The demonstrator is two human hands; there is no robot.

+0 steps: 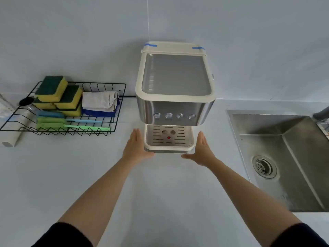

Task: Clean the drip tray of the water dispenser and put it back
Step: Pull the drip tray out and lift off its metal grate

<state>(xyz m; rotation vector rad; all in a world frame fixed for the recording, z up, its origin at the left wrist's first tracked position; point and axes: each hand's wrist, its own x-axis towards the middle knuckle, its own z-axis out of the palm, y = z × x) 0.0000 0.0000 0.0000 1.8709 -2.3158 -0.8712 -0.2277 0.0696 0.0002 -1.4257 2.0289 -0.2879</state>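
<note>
Cream drip tray (168,148) with slotted steel grate sits between flat, outstretched fingers (136,138) of both hands.

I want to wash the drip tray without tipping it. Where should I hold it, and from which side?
Hold the drip tray by its two short side walls, left hand and right hand flat against them, coming from the front. It sits tucked under the water dispenser, so only its front and sides look reachable; sliding it out level seems safest.
</note>
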